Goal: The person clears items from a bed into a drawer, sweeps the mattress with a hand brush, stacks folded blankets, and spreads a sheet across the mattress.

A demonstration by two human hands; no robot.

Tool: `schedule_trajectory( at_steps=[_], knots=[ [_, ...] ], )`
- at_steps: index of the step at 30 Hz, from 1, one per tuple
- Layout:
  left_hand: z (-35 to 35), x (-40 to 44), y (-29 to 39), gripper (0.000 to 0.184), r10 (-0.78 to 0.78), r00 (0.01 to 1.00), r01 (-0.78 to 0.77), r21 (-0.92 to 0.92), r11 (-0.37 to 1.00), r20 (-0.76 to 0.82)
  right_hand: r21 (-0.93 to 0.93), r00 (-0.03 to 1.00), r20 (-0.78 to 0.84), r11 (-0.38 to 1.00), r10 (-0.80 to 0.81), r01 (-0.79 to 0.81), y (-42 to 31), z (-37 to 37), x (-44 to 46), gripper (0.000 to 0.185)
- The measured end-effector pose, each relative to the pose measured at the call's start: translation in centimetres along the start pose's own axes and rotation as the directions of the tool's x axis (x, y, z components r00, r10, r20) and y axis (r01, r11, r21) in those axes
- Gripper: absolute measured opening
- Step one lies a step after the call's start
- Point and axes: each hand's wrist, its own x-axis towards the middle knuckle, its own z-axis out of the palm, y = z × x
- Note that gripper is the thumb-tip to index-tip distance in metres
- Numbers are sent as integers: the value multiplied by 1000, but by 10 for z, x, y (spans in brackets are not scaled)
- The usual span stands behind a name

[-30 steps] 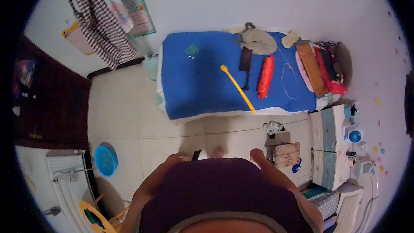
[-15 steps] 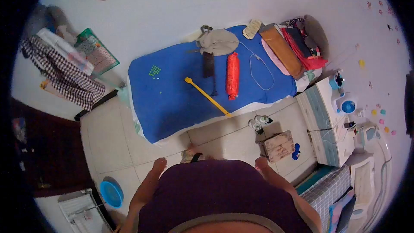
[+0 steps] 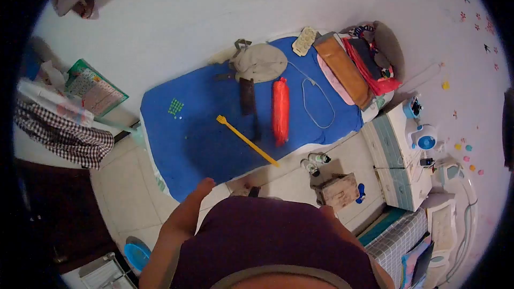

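My left hand (image 3: pixel 202 187) is raised by the near edge of the blue bed cover (image 3: pixel 166 166), touching nothing that I can see; its fingers are too small to read. My right hand (image 3: pixel 327 213) is low beside my body, mostly hidden by the purple top. On the bed lie a yellow back scratcher (image 3: pixel 249 142), a long red wrapped roll (image 3: pixel 280 111), a dark cleaver-shaped object (image 3: pixel 247 97), a grey-beige bag (image 3: pixel 261 62) and a white cable (image 3: pixel 305 101). Small green pieces (image 3: pixel 175 107) lie in a grid at the left.
A wooden stool (image 3: pixel 340 191) stands on the floor near white shoes (image 3: pixel 315 164) and blue slippers (image 3: pixel 361 192). Right of it is a drawer cabinet (image 3: pixel 393 155). A blue basin (image 3: pixel 137 255) is at lower left, below a hanging checkered cloth (image 3: pixel 59 134).
The view has turned and shifted over the bed. My left hand has moved up and forward toward the bed's edge. My right hand has dropped back beside my body. The bed items look unmoved.
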Motion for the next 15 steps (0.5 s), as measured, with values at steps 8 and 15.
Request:
schedule_trajectory(
  at_steps=[8, 15],
  knots=[
    [-78, 23, 69, 24, -294, 956, 295, -87, 952, 20, 191, 904, -375, 937, -205, 292, -20, -80, 121, 19],
    [-17, 18, 61, 24, 122, 974, -136, -64, 989, -190, 693, 975, -204, 716, 84, 83, -77, -227, 210, 55]
  ],
)
